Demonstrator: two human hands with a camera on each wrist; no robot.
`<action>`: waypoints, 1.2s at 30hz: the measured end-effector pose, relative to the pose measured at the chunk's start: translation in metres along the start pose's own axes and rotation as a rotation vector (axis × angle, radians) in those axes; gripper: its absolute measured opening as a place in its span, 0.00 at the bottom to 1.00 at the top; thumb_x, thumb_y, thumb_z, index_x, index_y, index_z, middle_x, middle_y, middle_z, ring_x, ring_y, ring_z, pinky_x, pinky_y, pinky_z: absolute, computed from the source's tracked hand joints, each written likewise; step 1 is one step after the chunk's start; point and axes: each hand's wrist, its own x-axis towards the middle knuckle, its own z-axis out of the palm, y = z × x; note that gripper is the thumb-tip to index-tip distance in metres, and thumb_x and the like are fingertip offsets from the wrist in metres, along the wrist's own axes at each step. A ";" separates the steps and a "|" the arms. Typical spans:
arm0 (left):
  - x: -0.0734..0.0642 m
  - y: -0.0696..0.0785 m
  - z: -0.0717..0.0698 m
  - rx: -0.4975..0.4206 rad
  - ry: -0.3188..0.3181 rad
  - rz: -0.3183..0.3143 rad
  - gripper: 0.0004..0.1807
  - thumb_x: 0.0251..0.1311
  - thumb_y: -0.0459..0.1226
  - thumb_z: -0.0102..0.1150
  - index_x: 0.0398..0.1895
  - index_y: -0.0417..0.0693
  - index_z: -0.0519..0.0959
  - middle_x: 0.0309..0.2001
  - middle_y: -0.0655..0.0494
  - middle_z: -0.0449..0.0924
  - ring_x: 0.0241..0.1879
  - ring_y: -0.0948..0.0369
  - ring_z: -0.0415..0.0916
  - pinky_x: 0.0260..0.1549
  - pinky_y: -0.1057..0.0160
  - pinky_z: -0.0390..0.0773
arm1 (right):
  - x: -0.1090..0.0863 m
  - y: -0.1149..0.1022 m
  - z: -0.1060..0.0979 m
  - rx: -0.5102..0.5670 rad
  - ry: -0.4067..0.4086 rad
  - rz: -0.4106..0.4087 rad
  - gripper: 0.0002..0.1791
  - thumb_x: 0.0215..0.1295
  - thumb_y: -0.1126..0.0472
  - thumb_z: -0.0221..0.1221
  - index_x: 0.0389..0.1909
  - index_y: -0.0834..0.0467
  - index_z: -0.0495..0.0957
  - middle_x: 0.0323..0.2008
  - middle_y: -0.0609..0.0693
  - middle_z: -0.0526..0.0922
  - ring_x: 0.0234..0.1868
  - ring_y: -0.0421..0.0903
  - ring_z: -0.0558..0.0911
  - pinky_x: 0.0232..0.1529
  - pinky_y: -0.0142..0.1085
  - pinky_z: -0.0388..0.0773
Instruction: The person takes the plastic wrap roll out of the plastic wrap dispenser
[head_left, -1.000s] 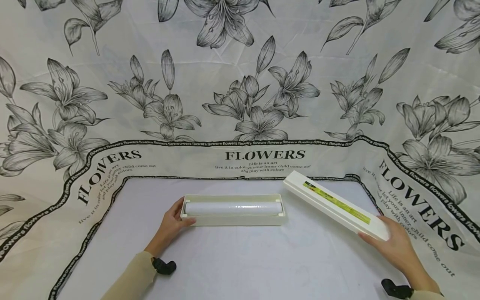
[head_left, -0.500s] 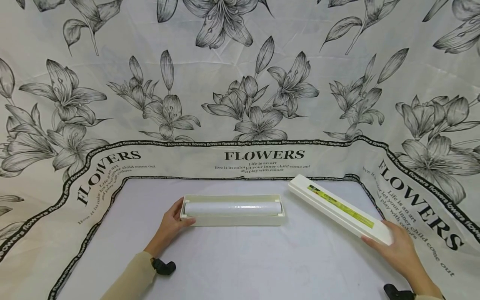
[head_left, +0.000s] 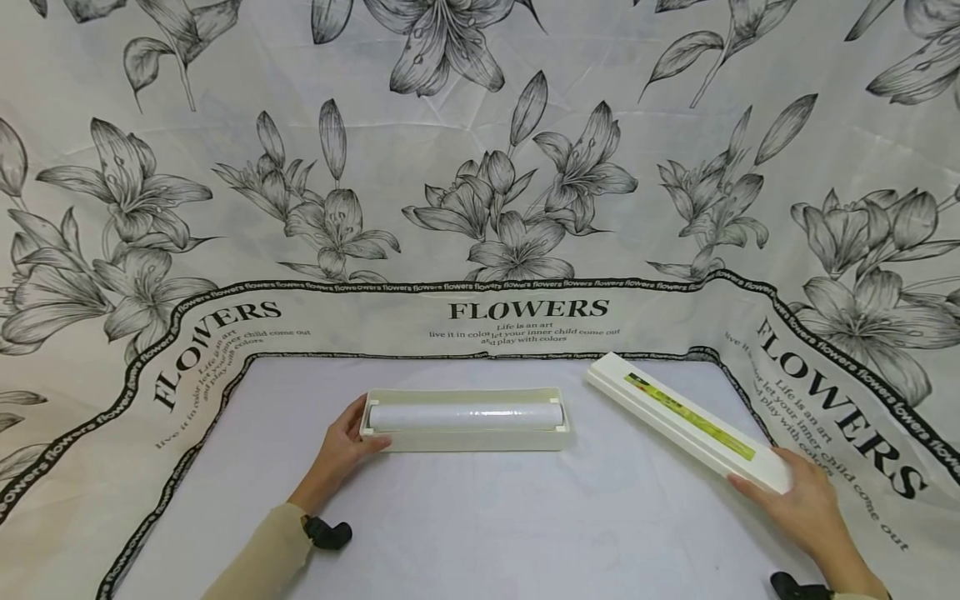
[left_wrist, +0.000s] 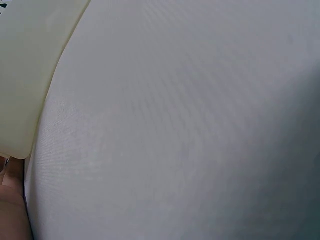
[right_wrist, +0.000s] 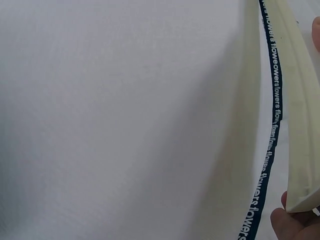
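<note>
A cream-white cling film dispenser box (head_left: 465,441) stands on the white table, long side facing me, its top off. Inside it lies a shiny roll of cling film (head_left: 465,415). My left hand (head_left: 347,450) holds the box's left end, thumb at the front, fingers behind. In the left wrist view, the box wall (left_wrist: 25,80) and part of that hand show at the left edge. My right hand (head_left: 798,500) grips the near end of the long white lid (head_left: 675,412), which bears a yellow-green label and slants toward the far left. The right wrist view shows the lid's side (right_wrist: 300,115).
The white tabletop (head_left: 510,517) is bordered by a cloth with a black "flowers" trim (head_left: 480,357). A cloth backdrop printed with flowers (head_left: 517,242) rises behind and at both sides. The lid casts a shadow on the white surface in the right wrist view.
My right hand has moved the lid slightly right and toward me, farther from the box. The left hand and the box have stayed in place.
</note>
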 end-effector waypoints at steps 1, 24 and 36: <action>0.000 0.000 0.000 0.002 -0.001 0.000 0.55 0.56 0.34 0.76 0.83 0.48 0.52 0.78 0.44 0.59 0.77 0.46 0.59 0.56 0.79 0.73 | 0.000 0.000 0.000 -0.007 -0.001 0.005 0.58 0.58 0.40 0.72 0.71 0.78 0.57 0.61 0.82 0.61 0.56 0.75 0.65 0.52 0.67 0.63; -0.001 0.003 0.000 0.006 0.006 0.001 0.54 0.56 0.31 0.75 0.82 0.46 0.53 0.79 0.44 0.58 0.77 0.47 0.58 0.55 0.82 0.71 | 0.002 0.008 0.005 -0.056 -0.005 0.052 0.60 0.60 0.37 0.69 0.72 0.77 0.53 0.62 0.85 0.57 0.58 0.78 0.62 0.54 0.71 0.63; 0.000 -0.001 0.000 -0.007 0.006 -0.011 0.55 0.55 0.33 0.76 0.82 0.47 0.52 0.78 0.45 0.60 0.76 0.46 0.60 0.55 0.80 0.73 | 0.008 0.012 0.004 -0.058 -0.013 0.047 0.60 0.61 0.37 0.68 0.73 0.76 0.51 0.61 0.85 0.56 0.58 0.79 0.61 0.53 0.72 0.64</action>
